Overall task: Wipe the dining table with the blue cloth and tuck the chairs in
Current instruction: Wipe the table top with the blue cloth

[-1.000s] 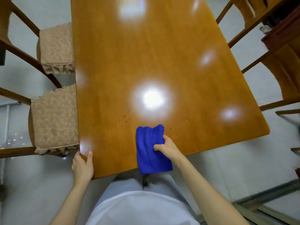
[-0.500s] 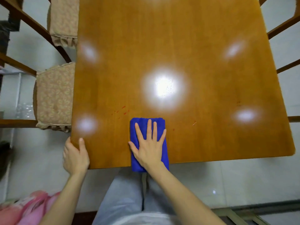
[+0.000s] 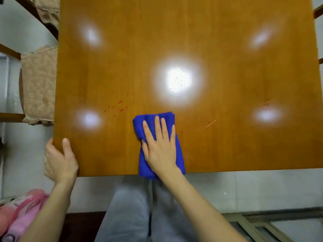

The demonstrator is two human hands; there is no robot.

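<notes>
The glossy orange-brown dining table [image 3: 227, 67] fills most of the view. A folded blue cloth [image 3: 178, 154] lies at its near edge, its lower end hanging slightly over. My right hand [image 3: 160, 147] presses flat on the cloth, fingers spread and pointing away from me. My left hand [image 3: 59, 158] grips the table's near left corner, thumb on top. Small red spots [image 3: 120, 106] mark the wood just left of the cloth, and a few more [image 3: 209, 124] lie to its right. A chair with a beige cushion [image 3: 38, 84] stands at the table's left side.
A second cushioned chair [image 3: 47, 9] stands further along the left side. Wooden chair parts [image 3: 318, 13] show at the right edge. A pink object [image 3: 22, 210] lies on the floor at lower left. A metal frame [image 3: 253, 224] sits on the floor at lower right.
My right hand went from gripping the cloth's edge to pressing flat on it and pushed it slightly forward. The view shifted closer over the table. My left hand stays on the corner.
</notes>
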